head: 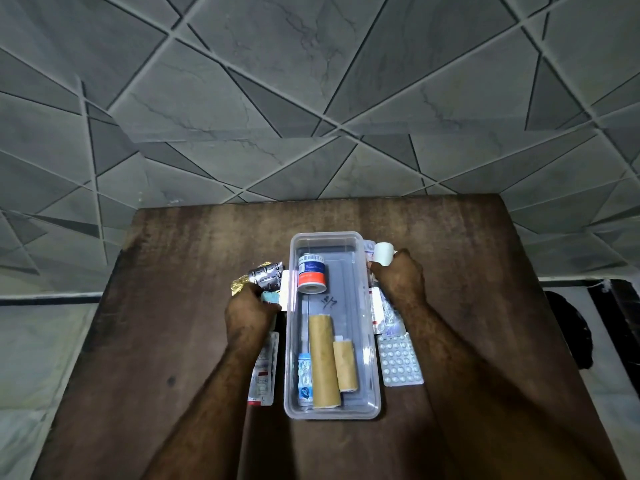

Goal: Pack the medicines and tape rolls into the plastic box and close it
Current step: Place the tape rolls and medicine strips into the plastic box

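A clear plastic box (pixel 372 393) lies open in the middle of the table. Inside it are a blue, white and orange tape roll (pixel 311 273), two tan rolls (pixel 323 362) and a blue blister strip (pixel 304 377). My right hand (pixel 400 277) is shut on a white tape roll (pixel 383 252) just outside the box's far right corner. My left hand (pixel 251 315) grips a pale teal medicine pack (pixel 270 297) beside the box's left wall. A silver blister strip (pixel 266 274) and gold foil (pixel 239 284) lie beyond that hand.
A white pill blister sheet (pixel 400 360) and more medicine strips (pixel 384 315) lie right of the box. Another strip (pixel 265 370) lies left of it, under my left forearm. The brown wooden table (pixel 173 323) stands against a grey tiled wall.
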The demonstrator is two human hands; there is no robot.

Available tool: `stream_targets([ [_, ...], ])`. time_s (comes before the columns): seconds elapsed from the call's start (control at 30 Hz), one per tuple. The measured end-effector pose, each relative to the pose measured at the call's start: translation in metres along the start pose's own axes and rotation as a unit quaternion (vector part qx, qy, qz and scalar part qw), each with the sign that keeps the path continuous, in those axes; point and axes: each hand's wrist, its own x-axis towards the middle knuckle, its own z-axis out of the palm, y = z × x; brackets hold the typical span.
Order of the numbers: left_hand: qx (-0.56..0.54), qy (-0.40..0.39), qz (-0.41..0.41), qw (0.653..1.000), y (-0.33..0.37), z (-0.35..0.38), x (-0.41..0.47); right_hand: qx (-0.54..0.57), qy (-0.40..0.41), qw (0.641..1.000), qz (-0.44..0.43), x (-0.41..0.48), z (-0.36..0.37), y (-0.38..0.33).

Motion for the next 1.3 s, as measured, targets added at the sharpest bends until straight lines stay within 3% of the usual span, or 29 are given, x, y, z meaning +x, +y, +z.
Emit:
stream_targets([
  [0.37, -0.061, 0.009, -0.047, 0.997, -0.008, -0.018, 0.007, 0.063, -0.008, 0.998, 0.015, -0.009, -0.015, -0.001],
  [0.53, -0.178, 0.038, -0.010, 0.983, 0.011, -0.036, 0.004, 0.108, 0.022, 0.993, -0.032, -0.027, -0.031, -0.012],
  [0.67, -0.282, -0.015, 0.017, 0.959, 0.042, -0.026, 0.001, 0.117, 0.014, 0.988, -0.100, -0.051, -0.032, -0.030],
  [0.8, -0.257, -0.050, 0.045, 0.964, 0.073, -0.006, -0.013, -0.002, -0.012, 0.982, -0.190, -0.065, -0.016, -0.044],
  [0.97, -0.150, -0.030, 0.024, 0.988, 0.083, 0.010, -0.016, -0.221, -0.023, 0.938, -0.265, -0.066, 0.013, -0.055],
  [1.07, -0.094, -0.025, 0.017, 0.995, 0.085, 0.013, -0.019, -0.276, -0.006, 0.924, -0.265, -0.062, 0.022, -0.060],
  [1.17, -0.101, -0.016, -0.003, 0.995, 0.086, 0.013, -0.021, -0.319, 0.031, 0.904, -0.284, -0.057, 0.031, -0.060],
  [1.3, -0.107, -0.022, -0.006, 0.994, 0.083, 0.018, -0.024, -0.371, 0.019, 0.877, -0.304, -0.054, 0.036, -0.057],
])
